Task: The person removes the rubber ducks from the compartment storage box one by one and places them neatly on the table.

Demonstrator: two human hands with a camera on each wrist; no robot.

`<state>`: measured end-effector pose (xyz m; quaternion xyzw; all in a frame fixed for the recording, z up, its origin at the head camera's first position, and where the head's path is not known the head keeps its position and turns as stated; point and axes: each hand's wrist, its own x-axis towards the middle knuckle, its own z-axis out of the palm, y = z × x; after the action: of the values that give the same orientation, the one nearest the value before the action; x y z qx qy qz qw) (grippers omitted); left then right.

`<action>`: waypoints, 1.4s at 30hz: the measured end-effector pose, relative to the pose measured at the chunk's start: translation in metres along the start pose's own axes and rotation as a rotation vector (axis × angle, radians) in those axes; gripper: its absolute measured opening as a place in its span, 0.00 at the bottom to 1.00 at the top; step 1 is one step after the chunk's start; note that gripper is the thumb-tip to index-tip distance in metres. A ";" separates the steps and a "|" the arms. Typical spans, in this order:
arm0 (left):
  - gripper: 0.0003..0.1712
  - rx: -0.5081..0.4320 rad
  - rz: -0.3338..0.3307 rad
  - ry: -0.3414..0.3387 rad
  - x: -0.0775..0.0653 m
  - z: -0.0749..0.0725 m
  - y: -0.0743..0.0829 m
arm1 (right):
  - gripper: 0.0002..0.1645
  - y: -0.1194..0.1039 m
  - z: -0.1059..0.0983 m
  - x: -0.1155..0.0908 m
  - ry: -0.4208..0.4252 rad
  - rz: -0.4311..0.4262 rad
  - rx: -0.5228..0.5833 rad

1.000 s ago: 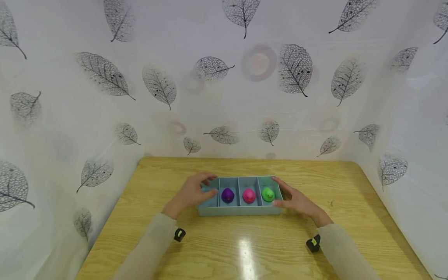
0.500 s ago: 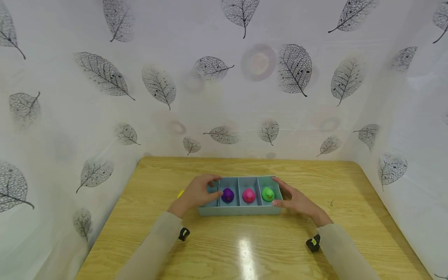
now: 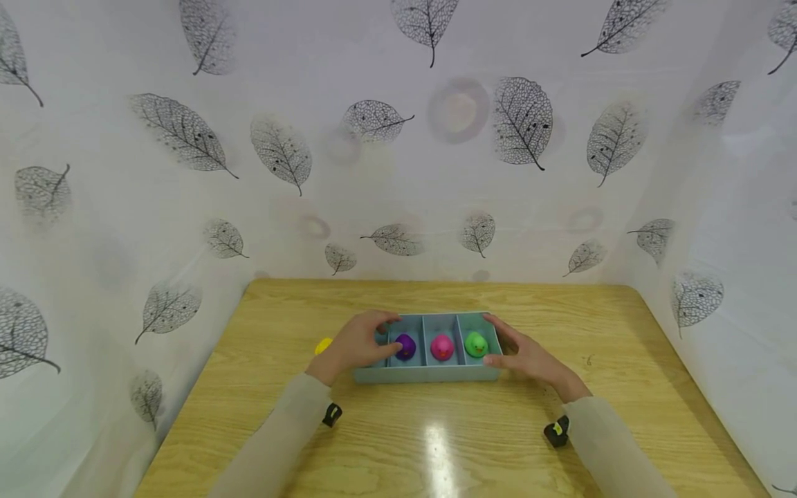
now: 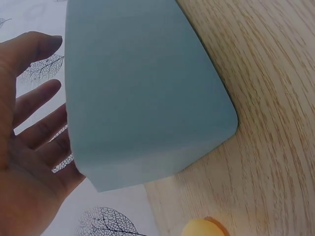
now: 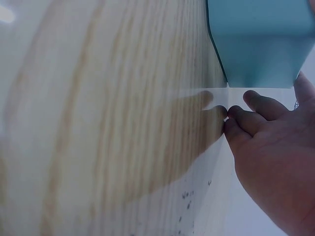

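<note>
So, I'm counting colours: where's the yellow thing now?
In the head view, the yellow thing lies on the table, left of the blue box, partly hidden by the left hand. The left wrist view has it at the bottom.

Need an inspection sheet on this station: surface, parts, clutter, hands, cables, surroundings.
Surface: wood-grain table; glare in front of the tray, small dark marks to its right.
Job's things: four-compartment blue-grey tray; purple duck, pink duck and green duck in separate compartments; leftmost compartment partly hidden.
Clutter: yellow rounded item left of tray, partly hidden, unidentified.
Left hand: over tray's left end, thumb at purple duck, contact unclear.
Right hand: spans tray's right end.
Cables: nothing seen.
Surroundings: white leaf-print sheeting.
</note>
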<state>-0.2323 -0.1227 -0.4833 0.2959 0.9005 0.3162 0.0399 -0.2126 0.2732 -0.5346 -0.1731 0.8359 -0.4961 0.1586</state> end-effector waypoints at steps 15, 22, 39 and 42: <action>0.35 0.133 -0.033 -0.084 0.008 0.006 0.006 | 0.54 -0.001 0.000 0.000 -0.004 0.004 0.019; 0.35 0.214 -0.033 -0.146 0.012 0.008 0.010 | 0.54 -0.001 0.000 0.001 -0.008 -0.002 0.016; 0.36 0.303 -0.099 -0.177 0.019 0.017 0.016 | 0.54 -0.002 0.001 0.000 -0.004 0.006 0.000; 0.37 0.323 -0.114 -0.193 0.021 0.019 0.016 | 0.54 -0.002 0.001 0.000 -0.002 0.010 0.011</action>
<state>-0.2364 -0.0903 -0.4861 0.2759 0.9468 0.1349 0.0961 -0.2123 0.2715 -0.5330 -0.1684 0.8339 -0.4998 0.1628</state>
